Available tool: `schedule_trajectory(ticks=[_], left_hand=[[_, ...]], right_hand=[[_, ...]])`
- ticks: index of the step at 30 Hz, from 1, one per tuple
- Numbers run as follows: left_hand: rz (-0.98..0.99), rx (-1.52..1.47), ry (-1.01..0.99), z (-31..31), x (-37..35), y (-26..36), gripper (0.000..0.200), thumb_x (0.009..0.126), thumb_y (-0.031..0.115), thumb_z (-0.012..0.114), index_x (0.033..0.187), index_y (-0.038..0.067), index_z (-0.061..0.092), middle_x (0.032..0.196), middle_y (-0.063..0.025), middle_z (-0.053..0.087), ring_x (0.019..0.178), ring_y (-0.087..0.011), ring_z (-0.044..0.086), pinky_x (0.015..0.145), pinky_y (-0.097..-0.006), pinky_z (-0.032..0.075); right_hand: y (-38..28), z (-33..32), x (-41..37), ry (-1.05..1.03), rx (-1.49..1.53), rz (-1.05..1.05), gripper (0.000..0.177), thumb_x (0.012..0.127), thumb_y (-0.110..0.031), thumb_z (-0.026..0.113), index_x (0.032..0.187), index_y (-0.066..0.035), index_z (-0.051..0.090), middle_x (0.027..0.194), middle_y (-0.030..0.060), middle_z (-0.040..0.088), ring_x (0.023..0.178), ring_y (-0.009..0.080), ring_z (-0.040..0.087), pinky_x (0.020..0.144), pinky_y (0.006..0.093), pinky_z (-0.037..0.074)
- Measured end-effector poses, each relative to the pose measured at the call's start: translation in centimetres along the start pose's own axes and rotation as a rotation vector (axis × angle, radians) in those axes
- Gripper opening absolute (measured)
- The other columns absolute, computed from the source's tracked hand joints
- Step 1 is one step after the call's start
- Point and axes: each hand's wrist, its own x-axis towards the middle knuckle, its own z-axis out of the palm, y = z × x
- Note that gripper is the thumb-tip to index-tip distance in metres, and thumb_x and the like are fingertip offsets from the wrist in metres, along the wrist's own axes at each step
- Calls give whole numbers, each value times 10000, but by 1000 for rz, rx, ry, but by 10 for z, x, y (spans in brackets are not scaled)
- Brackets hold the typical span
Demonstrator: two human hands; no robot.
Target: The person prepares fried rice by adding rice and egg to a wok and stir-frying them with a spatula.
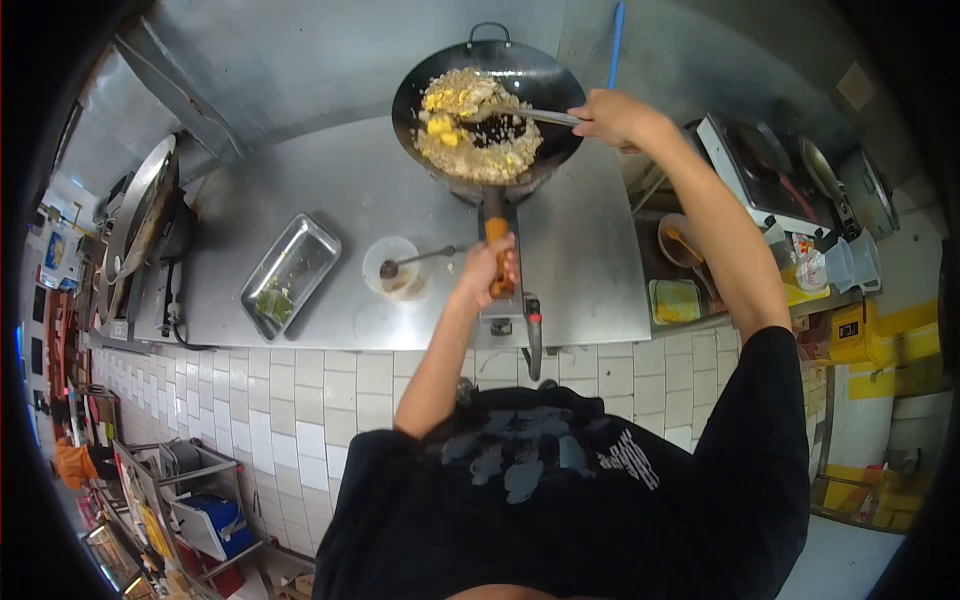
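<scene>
A black wok (562,92) sits on a burner at the top centre, holding fried rice (480,158) with yellow egg pieces (442,128) on its left side. My left hand (488,270) is wrapped round the wok's wooden handle (497,232), which points toward me. From the right, my right hand (612,118) grips the metal handle of a spatula (540,115). The spatula's head is down in the rice and partly hidden by it.
Left of the wok handle are a plastic bowl (380,255) with a spoon (420,260) and a metal tray (322,240) with green leaves. Another wok (140,205) stands far left. At right are a portable stove (715,150), a container of yellow food (676,300) and plastic tubs (862,262).
</scene>
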Motion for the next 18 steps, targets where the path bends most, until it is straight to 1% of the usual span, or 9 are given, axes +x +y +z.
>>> schedule_trajectory(ticks=[2,3,5,8,11,14,15,17,18], left_hand=[[-14,-29,48,19,-8,11,191,958,211,630,960,100,475,686,9,489,530,-86,455,482,-271,429],[-30,-55,80,24,-16,10,186,953,173,633,941,110,458,658,25,451,508,-68,426,448,-261,405],[-26,-52,86,27,-16,14,178,967,181,611,955,103,452,668,16,469,499,-75,431,453,-265,416],[-45,-30,118,28,-20,11,194,971,186,606,957,107,429,662,17,463,498,-74,436,445,-264,411],[-40,4,104,16,-18,14,210,973,188,603,955,110,409,657,16,458,497,-73,439,439,-264,410],[-35,-2,102,12,-15,18,217,973,191,604,943,103,408,654,15,456,496,-73,442,435,-269,412],[-34,0,105,11,-17,17,218,972,191,604,939,100,409,654,15,455,495,-74,440,433,-269,411],[-31,1,107,13,-16,18,221,971,193,603,930,94,410,653,16,451,493,-74,437,430,-271,409],[-21,25,110,10,-14,21,213,970,196,603,927,87,425,655,13,457,492,-79,444,426,-276,414]], right_hand=[[-10,-55,-30,-62,53,183,343,935,-222,648,1218,-30,673,586,118,583,391,243,458,433,384,444],[-34,-85,-63,-131,7,249,331,933,-223,651,1206,-38,686,602,118,606,392,212,453,420,365,427],[-27,-80,-71,-236,29,261,299,947,-220,639,1182,-48,705,592,94,591,393,168,463,391,334,400],[-14,-3,-39,-124,60,89,328,975,-247,611,1248,-76,676,588,58,560,401,121,463,362,299,372],[8,27,-38,-111,410,143,390,1008,-289,572,1383,-184,580,635,79,552,425,137,474,381,325,409],[-14,32,-57,-148,427,216,424,1010,-308,570,1414,-182,544,635,64,534,407,118,429,386,305,387],[-27,47,-55,-182,534,239,421,1011,-301,571,1415,-184,547,626,45,521,395,115,411,423,297,418],[-43,77,-56,-132,462,141,473,1001,-299,587,1453,-190,503,663,43,546,427,112,444,453,318,457],[-41,71,-60,-180,462,126,510,986,-290,608,1467,-176,482,688,45,565,492,114,489,495,312,477]])
